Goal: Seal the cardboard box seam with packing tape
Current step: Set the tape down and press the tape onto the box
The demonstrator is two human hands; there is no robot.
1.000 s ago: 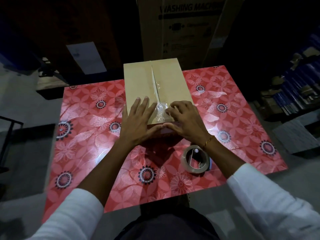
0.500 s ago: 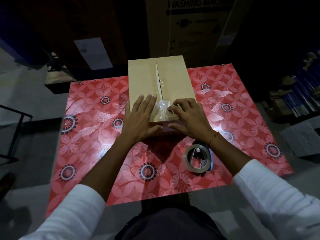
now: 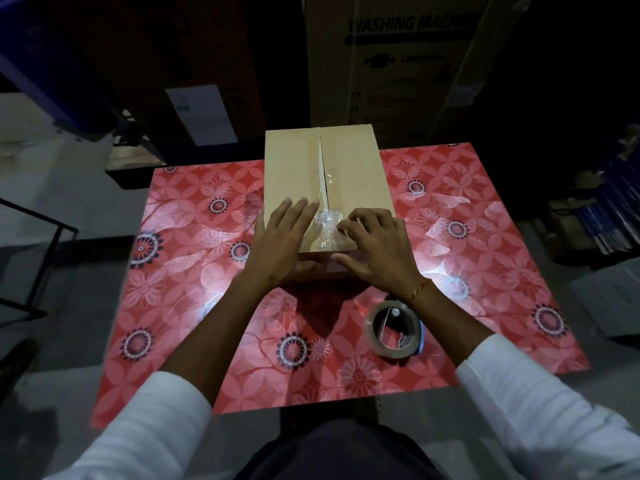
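A tan cardboard box [image 3: 294, 168] stands on the far middle of a red flowered table [image 3: 194, 271]. Its centre seam [image 3: 322, 161] gapes slightly towards the far end. Crinkled clear tape [image 3: 325, 226] lies over the near end of the seam. My left hand [image 3: 284, 244] lies flat on the left flap, fingers spread, thumb against the box's near face. My right hand [image 3: 377, 247] rests on the right flap with fingers curled, fingertips at the tape's edge. A roll of packing tape [image 3: 393, 329] in a dispenser lies on the table under my right wrist.
A tall carton printed "WASHING MACHINE" [image 3: 408, 64] stands behind the table. A dark box with a white label [image 3: 201, 112] is at the back left. A black metal frame [image 3: 34, 258] is on the floor at left, and stacked goods [image 3: 595, 216] at right.
Both hands stay on the box's near end; the right fingers have shifted slightly at the tape. The camera view has tilted, so the box sits lower in frame.
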